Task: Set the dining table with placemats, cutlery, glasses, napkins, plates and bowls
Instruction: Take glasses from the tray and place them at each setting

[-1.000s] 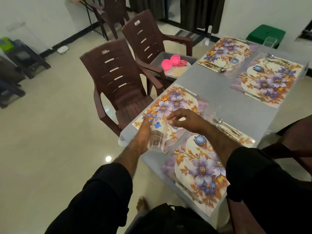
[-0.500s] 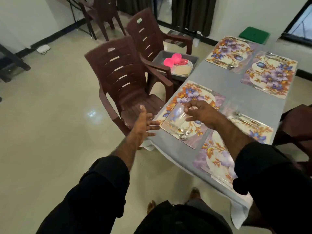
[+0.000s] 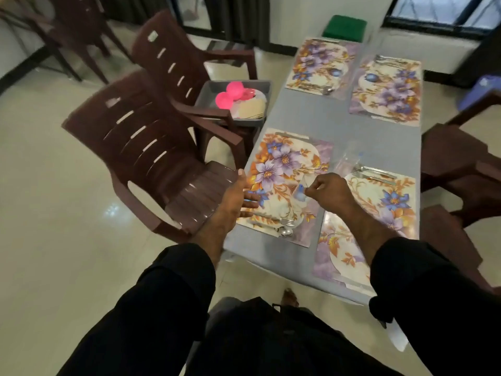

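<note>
Placemats with a purple and orange floral print are laid in two rows on the long grey counter (image 3: 303, 115): the near-left floral placemat (image 3: 284, 169), the near-right floral placemat (image 3: 379, 210), and two more at the far end (image 3: 320, 61) (image 3: 390, 88). Steel cutlery (image 3: 284, 229) is laid on the near edge of the near-left placemat, and further cutlery (image 3: 374, 172) on the far edge of the near-right one. A clear drinking glass (image 3: 301, 191) is gripped at its rim by the curled fingers of the right hand (image 3: 329, 192), over the inner near part of the near-left placemat; contact with the placemat cannot be determined. The left hand (image 3: 240, 196) is held spread, fingers straight, at the counter's left edge, holding nothing. A grey tray (image 3: 214, 93) with pink bowls (image 3: 230, 96) is carried on a brown plastic chair (image 3: 173, 61).
</note>
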